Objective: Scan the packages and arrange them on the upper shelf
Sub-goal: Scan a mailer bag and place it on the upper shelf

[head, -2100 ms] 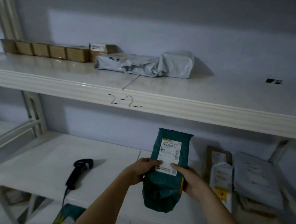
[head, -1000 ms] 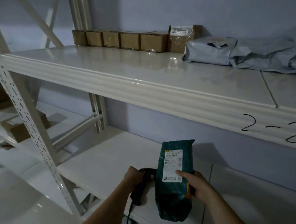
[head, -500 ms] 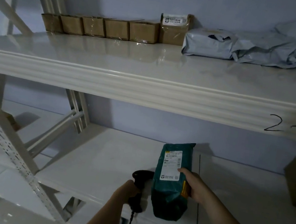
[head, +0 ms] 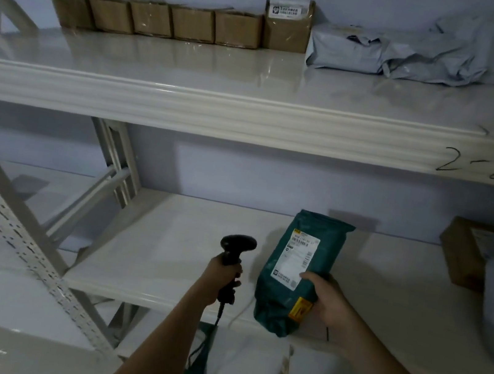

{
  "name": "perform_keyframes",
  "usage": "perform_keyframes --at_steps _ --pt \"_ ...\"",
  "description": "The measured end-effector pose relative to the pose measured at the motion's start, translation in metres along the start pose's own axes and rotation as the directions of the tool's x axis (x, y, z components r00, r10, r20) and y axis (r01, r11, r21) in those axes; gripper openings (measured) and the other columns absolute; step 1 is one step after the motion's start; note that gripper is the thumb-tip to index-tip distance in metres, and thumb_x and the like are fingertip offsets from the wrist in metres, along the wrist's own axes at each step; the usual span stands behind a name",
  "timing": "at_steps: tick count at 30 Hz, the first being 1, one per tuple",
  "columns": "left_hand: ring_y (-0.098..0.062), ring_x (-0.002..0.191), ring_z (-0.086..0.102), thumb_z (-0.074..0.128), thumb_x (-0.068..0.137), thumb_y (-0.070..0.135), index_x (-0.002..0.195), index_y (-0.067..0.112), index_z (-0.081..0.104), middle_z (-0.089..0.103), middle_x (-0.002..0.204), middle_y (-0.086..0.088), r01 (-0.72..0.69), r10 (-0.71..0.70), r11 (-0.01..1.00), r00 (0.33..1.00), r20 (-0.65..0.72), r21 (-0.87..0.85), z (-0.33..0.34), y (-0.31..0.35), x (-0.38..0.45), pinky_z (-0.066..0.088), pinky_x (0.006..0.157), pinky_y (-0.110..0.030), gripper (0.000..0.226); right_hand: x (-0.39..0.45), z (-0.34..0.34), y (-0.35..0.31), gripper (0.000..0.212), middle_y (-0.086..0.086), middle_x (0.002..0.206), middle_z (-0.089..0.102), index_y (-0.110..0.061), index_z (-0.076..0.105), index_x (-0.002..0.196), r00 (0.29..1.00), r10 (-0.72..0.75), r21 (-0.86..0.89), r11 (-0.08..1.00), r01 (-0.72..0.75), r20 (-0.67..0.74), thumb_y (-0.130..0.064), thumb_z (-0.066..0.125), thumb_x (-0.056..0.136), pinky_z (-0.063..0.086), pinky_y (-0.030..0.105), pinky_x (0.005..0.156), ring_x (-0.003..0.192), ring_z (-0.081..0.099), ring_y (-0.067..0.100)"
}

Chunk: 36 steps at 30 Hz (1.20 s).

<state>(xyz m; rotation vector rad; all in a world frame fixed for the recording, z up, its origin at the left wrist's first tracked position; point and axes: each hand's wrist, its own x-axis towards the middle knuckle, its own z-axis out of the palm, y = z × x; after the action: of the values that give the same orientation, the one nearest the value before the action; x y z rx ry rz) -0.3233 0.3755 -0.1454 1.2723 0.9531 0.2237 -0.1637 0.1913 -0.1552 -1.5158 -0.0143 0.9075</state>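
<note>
Upper shelf (head: 218, 114) marked "2-2" in black on its front edge. Green package (head: 296, 278) with white barcode label, print unreadable, pinched at its side by right hand (head: 329, 300) above lower shelf (head: 163, 254). Black scanner (head: 234, 249) gripped upright in left hand (head: 221, 279), just beside package

We hold the scanner (head: 231, 260) in the left hand (head: 222, 281), directly left of the package (head: 297, 269) gripped by the right hand (head: 328, 300), both above the lower shelf (head: 166, 238). Right of the right-hand fingers (head: 310, 277) lie more parcels (head: 485, 266). Above, on the upper shelf (head: 219, 111), boxes (head: 181, 23) stand left of mailer bags (head: 405, 55).
</note>
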Motion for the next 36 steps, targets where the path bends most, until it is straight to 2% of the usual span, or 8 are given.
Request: perform_keyframes --at_steps 2,6,11,14,19,24,29,36 --pt "-0.022 0.054 0.048 0.06 0.089 0.006 0.091 0.003 0.058 0.053 0.069 -0.012 -0.017 0.017 1.0 1.0 0.021 -0.018 0.005 0.011 -0.01 0.041 0.048 -0.028 0.004 -0.004 -0.002 -0.002 0.048 0.009 0.122 0.069 -0.018 0.056 0.133 1.0 -0.028 -0.013 1.0 0.028 -0.003 -0.011 0.069 0.087 0.056 0.045 0.093 0.107 0.066 0.031" --pt "-0.019 0.049 0.047 0.068 0.086 0.018 0.094 0.008 0.062 0.054 0.063 -0.008 -0.128 0.124 0.988 0.991 0.052 0.089 0.016 0.032 -0.023 0.038 0.047 -0.026 0.013 -0.01 -0.008 -0.015 0.053 0.008 0.122 0.069 -0.018 0.056 0.135 0.999 -0.044 -0.049 0.998 0.045 0.022 -0.012 0.072 0.085 0.056 0.045 0.094 0.108 0.066 0.03" --pt "-0.02 0.047 0.048 0.07 0.08 0.023 0.082 0.008 0.063 0.057 0.06 -0.006 -0.236 0.236 0.949 0.971 0.026 0.209 0.033 0.058 -0.032 0.04 0.048 -0.028 0.017 -0.019 -0.011 -0.021 0.049 0.008 0.118 0.07 -0.018 0.057 0.131 0.996 -0.042 0.026 0.999 0.04 0.082 -0.009 0.073 0.086 0.059 0.038 0.077 0.104 0.068 0.03" --pt "-0.019 0.046 0.047 0.068 0.079 0.023 0.078 0.007 0.063 0.056 0.059 -0.005 -0.235 0.238 0.944 0.971 0.017 0.233 0.041 0.066 -0.038 0.04 0.047 -0.027 0.017 -0.02 -0.012 -0.021 0.05 0.009 0.119 0.071 -0.018 0.057 0.131 0.992 -0.057 0.05 0.997 0.052 0.109 -0.006 0.073 0.086 0.06 0.043 0.083 0.106 0.068 0.031" --pt "-0.019 0.045 0.046 0.064 0.081 0.02 0.085 0.003 0.065 0.055 0.058 -0.006 -0.228 0.229 0.942 0.973 0.022 0.247 0.048 0.07 -0.043 0.039 0.045 -0.026 0.017 -0.019 -0.017 -0.027 0.055 0.011 0.12 0.07 -0.019 0.056 0.135 0.993 -0.064 0.023 0.998 0.062 0.099 -0.008 0.075 0.085 0.056 0.055 0.092 0.107 0.068 0.033" --pt "-0.018 0.046 0.045 0.063 0.082 0.018 0.085 0.004 0.064 0.054 0.057 -0.005 -0.22 0.219 0.945 0.975 0.03 0.241 0.057 0.071 -0.048 0.038 0.045 -0.025 0.015 -0.023 -0.017 -0.031 0.052 0.009 0.122 0.068 -0.019 0.055 0.134 0.992 -0.083 0.006 0.997 0.083 0.092 -0.009 0.073 0.087 0.058 0.046 0.088 0.106 0.066 0.029" --pt "-0.018 0.046 0.044 0.062 0.081 0.017 0.081 0.005 0.062 0.053 0.058 -0.005 -0.221 0.219 0.946 0.975 0.036 0.238 0.061 0.07 -0.051 0.037 0.045 -0.025 0.012 -0.023 -0.017 -0.034 0.051 0.01 0.126 0.067 -0.018 0.055 0.134 0.995 -0.063 -0.021 0.998 0.064 0.08 -0.011 0.074 0.088 0.058 0.046 0.089 0.107 0.065 0.03" --pt "-0.018 0.047 0.046 0.061 0.084 0.018 0.093 0.001 0.065 0.055 0.063 -0.007 -0.221 0.221 0.941 0.975 0.031 0.257 0.062 0.071 -0.05 0.041 0.046 -0.025 0.02 -0.014 -0.016 -0.033 0.054 0.009 0.12 0.07 -0.018 0.056 0.134 0.994 -0.053 -0.038 0.998 0.057 0.096 -0.014 0.077 0.085 0.06 0.047 0.086 0.107 0.067 0.03"
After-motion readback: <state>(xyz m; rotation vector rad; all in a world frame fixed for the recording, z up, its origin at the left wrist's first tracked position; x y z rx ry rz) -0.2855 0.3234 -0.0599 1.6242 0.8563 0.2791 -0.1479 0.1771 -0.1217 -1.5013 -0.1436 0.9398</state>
